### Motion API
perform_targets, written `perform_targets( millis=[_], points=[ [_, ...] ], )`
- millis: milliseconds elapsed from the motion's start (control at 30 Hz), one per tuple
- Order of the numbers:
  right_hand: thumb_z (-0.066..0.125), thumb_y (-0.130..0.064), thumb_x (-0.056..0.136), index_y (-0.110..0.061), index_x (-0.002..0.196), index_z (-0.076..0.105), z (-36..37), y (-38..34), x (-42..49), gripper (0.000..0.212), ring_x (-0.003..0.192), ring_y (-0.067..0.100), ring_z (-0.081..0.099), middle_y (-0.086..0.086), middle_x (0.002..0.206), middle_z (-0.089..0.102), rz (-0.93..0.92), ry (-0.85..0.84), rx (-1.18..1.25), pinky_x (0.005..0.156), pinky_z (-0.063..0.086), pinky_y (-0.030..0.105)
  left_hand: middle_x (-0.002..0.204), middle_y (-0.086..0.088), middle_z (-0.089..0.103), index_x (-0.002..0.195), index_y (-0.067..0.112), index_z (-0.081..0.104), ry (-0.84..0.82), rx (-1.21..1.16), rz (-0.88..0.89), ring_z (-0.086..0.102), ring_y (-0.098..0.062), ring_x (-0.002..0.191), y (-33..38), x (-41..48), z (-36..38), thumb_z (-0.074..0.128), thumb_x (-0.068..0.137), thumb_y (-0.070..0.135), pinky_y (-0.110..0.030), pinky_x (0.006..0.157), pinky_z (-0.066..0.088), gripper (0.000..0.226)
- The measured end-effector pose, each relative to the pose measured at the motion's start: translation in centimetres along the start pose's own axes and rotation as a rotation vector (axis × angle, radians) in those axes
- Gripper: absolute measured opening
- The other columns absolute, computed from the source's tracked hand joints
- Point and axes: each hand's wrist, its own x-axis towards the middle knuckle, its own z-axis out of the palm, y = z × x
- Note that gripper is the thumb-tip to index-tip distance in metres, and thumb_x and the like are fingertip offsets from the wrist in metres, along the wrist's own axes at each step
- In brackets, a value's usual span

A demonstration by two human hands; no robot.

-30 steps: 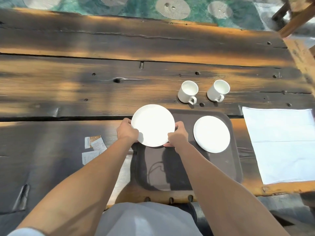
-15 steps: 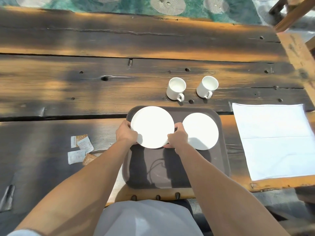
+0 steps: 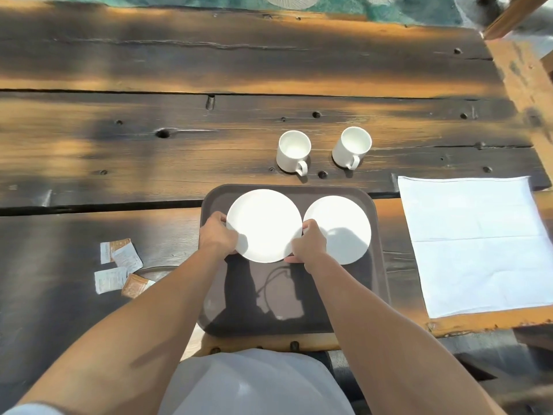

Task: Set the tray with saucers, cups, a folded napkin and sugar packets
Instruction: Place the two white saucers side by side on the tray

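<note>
A brown tray (image 3: 380, 265) lies at the table's near edge. My left hand (image 3: 217, 235) and my right hand (image 3: 309, 242) grip opposite rims of a white saucer (image 3: 264, 224) over the tray's back left part. Whether it touches the tray I cannot tell. A second white saucer (image 3: 341, 226) lies on the tray just right of it. Two white cups (image 3: 293, 151) (image 3: 351, 148) stand on the table beyond the tray. An unfolded white napkin (image 3: 481, 244) lies to the right. Several sugar packets (image 3: 119, 265) lie to the left.
The table (image 3: 209, 139) is made of dark, weathered wooden planks with knots and gaps. A wooden chair frame (image 3: 514, 16) shows at the top right corner. Patterned green ground lies beyond the table's far edge.
Both hands have carried the saucer to the right, closer to the second saucer. The camera view has shifted, so the tray sits more centrally.
</note>
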Motion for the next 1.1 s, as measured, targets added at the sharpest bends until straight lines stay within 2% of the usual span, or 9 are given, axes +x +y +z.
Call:
perform_targets(
  millis=[133, 300, 467, 633, 767, 867, 933, 1000, 1100],
  points=[
    [0.043, 0.001, 0.089, -0.024, 0.103, 0.047, -0.2, -0.2, 1.1, 0.030, 0.048, 0.025, 0.068, 0.003, 0.112, 0.048, 0.025, 0.004, -0.012, 0.041, 0.056, 0.030, 0.103, -0.006, 0.054, 0.098, 0.022, 0.051, -0.015, -0.002, -0.022, 0.053, -0.031, 0.092, 0.6, 0.4, 0.4, 0.066, 0.083, 0.003, -0.029, 0.041, 0.052, 0.028],
    [0.045, 0.001, 0.089, -0.024, 0.107, 0.047, -0.2, -0.3, 1.9, 0.031, 0.063, 0.025, 0.059, 0.002, 0.111, 0.045, 0.030, 0.001, -0.024, 0.045, 0.059, 0.037, 0.103, -0.006, 0.052, 0.096, 0.022, 0.049, -0.013, -0.003, -0.046, 0.051, -0.032, 0.093, 0.5, 1.0, 1.1, 0.068, 0.083, 0.002, -0.029, 0.039, 0.051, 0.030],
    [0.046, 0.000, 0.088, -0.024, 0.102, 0.046, -0.2, -0.6, 1.9, 0.028, 0.080, 0.035, 0.067, 0.005, 0.113, 0.050, 0.028, -0.017, -0.033, 0.039, 0.054, 0.029, 0.102, -0.006, 0.053, 0.087, 0.026, 0.045, -0.005, 0.000, -0.077, 0.052, -0.032, 0.091, 0.0, 1.9, 1.6, 0.068, 0.083, 0.003, -0.026, 0.036, 0.048, 0.033],
    [0.047, -0.001, 0.088, -0.023, 0.105, 0.048, -0.3, -0.8, 1.9, 0.028, 0.073, 0.035, 0.071, 0.006, 0.113, 0.054, 0.026, -0.039, -0.062, 0.042, 0.055, 0.028, 0.101, -0.005, 0.052, 0.091, 0.024, 0.048, -0.001, -0.015, -0.107, 0.051, -0.032, 0.090, -0.3, 2.5, 1.7, 0.065, 0.083, 0.001, -0.034, 0.044, 0.057, 0.029],
    [0.048, -0.001, 0.086, -0.026, 0.095, 0.048, -0.1, -0.8, 2.0, 0.027, 0.080, 0.034, 0.069, 0.005, 0.109, 0.057, 0.010, -0.022, -0.089, 0.040, 0.055, 0.027, 0.101, -0.006, 0.052, 0.092, 0.024, 0.049, -0.003, -0.012, -0.122, 0.051, -0.032, 0.091, -0.4, 2.7, 1.8, 0.065, 0.084, 0.002, -0.029, 0.038, 0.052, 0.029],
    [0.048, -0.002, 0.085, -0.026, 0.097, 0.052, -0.1, -0.8, 2.0, 0.028, 0.074, 0.032, 0.071, 0.004, 0.106, 0.058, 0.013, -0.017, -0.105, 0.049, 0.060, 0.033, 0.101, -0.005, 0.052, 0.081, 0.024, 0.047, -0.008, -0.029, -0.129, 0.050, -0.031, 0.091, -0.6, 2.7, 1.8, 0.065, 0.083, 0.000, -0.028, 0.037, 0.050, 0.030],
    [0.049, -0.003, 0.085, -0.026, 0.097, 0.053, -0.2, -0.9, 1.9, 0.027, 0.068, 0.030, 0.072, 0.005, 0.104, 0.059, 0.012, -0.012, -0.123, 0.046, 0.058, 0.029, 0.101, -0.005, 0.052, 0.077, 0.025, 0.044, -0.013, -0.036, -0.130, 0.050, -0.031, 0.091, -0.7, 2.6, 1.8, 0.063, 0.082, -0.001, -0.029, 0.039, 0.052, 0.032],
    [0.050, -0.003, 0.085, -0.026, 0.097, 0.053, -0.3, -1.0, 1.9, 0.026, 0.066, 0.029, 0.071, 0.006, 0.102, 0.061, 0.004, -0.008, -0.152, 0.040, 0.053, 0.024, 0.102, -0.006, 0.052, 0.078, 0.025, 0.044, -0.020, -0.029, -0.133, 0.049, -0.031, 0.091, -0.7, 2.5, 1.8, 0.061, 0.083, -0.002, -0.029, 0.039, 0.051, 0.032],
    [0.049, -0.002, 0.084, -0.025, 0.096, 0.054, -0.2, -1.1, 2.0, 0.027, 0.066, 0.030, 0.071, 0.008, 0.098, 0.063, -0.003, 0.016, -0.187, 0.044, 0.057, 0.029, 0.105, -0.007, 0.052, 0.083, 0.022, 0.048, -0.029, -0.023, -0.132, 0.049, -0.031, 0.092, -0.6, 2.6, 1.8, 0.059, 0.085, -0.002, -0.028, 0.037, 0.050, 0.027]
  ],
)
